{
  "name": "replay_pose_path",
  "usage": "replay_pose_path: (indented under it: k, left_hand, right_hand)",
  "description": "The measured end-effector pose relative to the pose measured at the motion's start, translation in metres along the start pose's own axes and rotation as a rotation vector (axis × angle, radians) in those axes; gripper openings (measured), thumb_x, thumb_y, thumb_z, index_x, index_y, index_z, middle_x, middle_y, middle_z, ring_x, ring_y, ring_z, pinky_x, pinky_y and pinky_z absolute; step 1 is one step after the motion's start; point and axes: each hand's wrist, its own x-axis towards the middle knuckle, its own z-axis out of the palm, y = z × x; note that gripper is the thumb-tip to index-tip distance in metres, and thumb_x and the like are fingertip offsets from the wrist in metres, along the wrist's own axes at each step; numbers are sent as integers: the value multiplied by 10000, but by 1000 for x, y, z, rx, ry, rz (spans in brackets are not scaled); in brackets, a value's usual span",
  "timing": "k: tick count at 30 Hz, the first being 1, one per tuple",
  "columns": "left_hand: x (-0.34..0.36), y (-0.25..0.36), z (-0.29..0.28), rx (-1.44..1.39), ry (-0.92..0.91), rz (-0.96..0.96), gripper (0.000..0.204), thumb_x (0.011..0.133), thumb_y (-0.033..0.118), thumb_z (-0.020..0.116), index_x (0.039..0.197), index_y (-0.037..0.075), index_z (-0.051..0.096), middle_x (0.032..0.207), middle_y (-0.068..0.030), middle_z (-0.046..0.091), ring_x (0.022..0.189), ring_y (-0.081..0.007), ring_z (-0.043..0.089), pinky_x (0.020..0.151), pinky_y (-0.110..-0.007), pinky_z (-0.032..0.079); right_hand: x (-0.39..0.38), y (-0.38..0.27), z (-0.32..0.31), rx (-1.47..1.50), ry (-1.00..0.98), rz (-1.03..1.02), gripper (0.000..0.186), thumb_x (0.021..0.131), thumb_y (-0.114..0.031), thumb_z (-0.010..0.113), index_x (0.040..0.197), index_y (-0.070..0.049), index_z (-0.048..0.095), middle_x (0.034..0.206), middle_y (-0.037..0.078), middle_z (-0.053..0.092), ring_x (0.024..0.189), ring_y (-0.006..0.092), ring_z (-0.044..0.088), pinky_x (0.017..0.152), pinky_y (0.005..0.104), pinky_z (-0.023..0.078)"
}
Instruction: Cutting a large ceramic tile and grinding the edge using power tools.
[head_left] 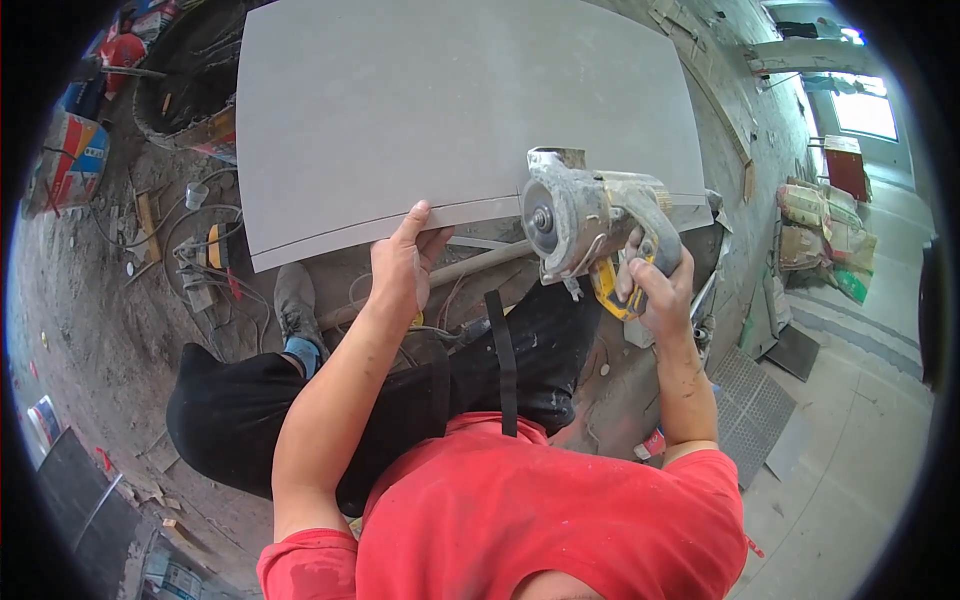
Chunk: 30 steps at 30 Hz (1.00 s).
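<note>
A large light-grey tile point(400, 110) lies in front of me, with a thin dark line running along its near edge; whether it is drawn or cut I cannot tell. My left hand point(405, 262) grips that near edge, thumb on top and fingers curled at the edge, partly hidden. A dusty handheld circular saw point(570, 215) with a yellow and black handle is in my right hand point(655, 285), fingers wrapped round its grip. The saw is over the right part of the near edge, at the line. Its blade's contact with the tile is hidden.
A grimy bucket point(190, 135) and a colourful pail point(75, 165) stand at the left, with cables and a yellow-black tool point(216, 245) nearby. A pole point(470, 268) runs below the tile's near edge. Sacks point(825, 235) and a patterned dark panel point(752, 405) lie at the right.
</note>
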Motion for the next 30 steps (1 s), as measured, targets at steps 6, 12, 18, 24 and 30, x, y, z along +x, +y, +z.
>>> replay_pose_path:
  k: [6, 12, 18, 24, 30]
  left_hand:
    - [7, 13, 12, 7, -1, 1, 330, 1041, 202, 719, 1219, -59, 624, 1185, -150, 679, 1118, -277, 711, 1047, -414, 609]
    - [10, 12, 16, -7, -11, 5, 335, 1032, 204, 734, 1220, -52, 626, 1184, -150, 681, 1117, -277, 711, 1052, -417, 607]
    - [11, 14, 17, -8, -11, 6, 327, 1031, 206, 737, 1211, -45, 631, 1175, -142, 684, 1112, -275, 712, 1053, -417, 607]
    - [10, 12, 17, -6, -17, 15, 323, 1034, 208, 736, 1204, -48, 637, 1172, -141, 685, 1104, -270, 713, 1033, -413, 613]
    - [5, 12, 18, 6, -1, 15, 328, 1037, 196, 732, 1212, -63, 633, 1181, -149, 682, 1110, -272, 709, 1034, -418, 614]
  right_hand:
    - [1, -9, -2, -28, -20, 66, 277, 913, -41, 603, 1169, 62, 585, 792, 68, 622, 606, 130, 609, 576, 285, 511]
    - [2, -1, -7, -33, -26, 58, 280, 925, -23, 601, 1192, 56, 580, 787, 71, 624, 609, 128, 611, 580, 285, 511]
    - [3, -1, -4, -28, -30, 58, 281, 931, -15, 598, 1201, 60, 576, 797, 70, 626, 612, 129, 613, 582, 290, 517]
    - [3, -1, -4, -40, -29, 54, 272, 931, -17, 586, 1191, 61, 578, 807, 71, 625, 617, 127, 612, 587, 287, 516]
    - [2, -2, -3, -33, -20, 40, 264, 929, -25, 591, 1179, 62, 587, 810, 68, 620, 620, 128, 612, 593, 285, 518]
